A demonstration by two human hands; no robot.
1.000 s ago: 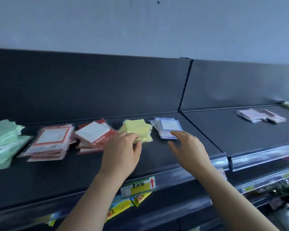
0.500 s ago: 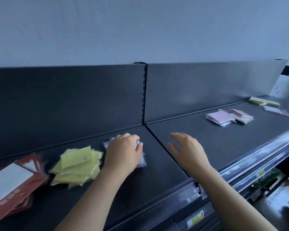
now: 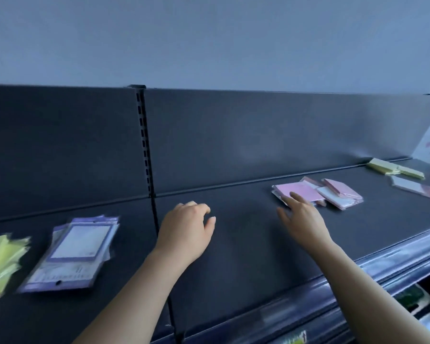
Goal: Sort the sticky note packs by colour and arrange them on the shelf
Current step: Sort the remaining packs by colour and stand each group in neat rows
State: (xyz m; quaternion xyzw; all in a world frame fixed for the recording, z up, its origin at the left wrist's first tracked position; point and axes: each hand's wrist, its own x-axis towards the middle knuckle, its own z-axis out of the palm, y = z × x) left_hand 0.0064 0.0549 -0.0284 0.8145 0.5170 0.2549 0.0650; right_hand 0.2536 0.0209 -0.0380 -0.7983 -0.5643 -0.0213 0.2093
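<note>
Left hand (image 3: pixel 186 232) left purple packs (image 3: pixel 75 252), fingers loosely curled, empty; right hand (image 3: pixel 302 219), fingers spread, now reaching pink packs (image 3: pixel 305 191). Purple likely grouped; pink next.

Matt, smooth finish across the dark-grey metal shelf deck (image 3: pixel 246 247); glossy clear plastic wrapping the pink paper sticky note packs (image 3: pixel 299 191) and purple-bordered paper packs (image 3: pixel 80 242).
</note>
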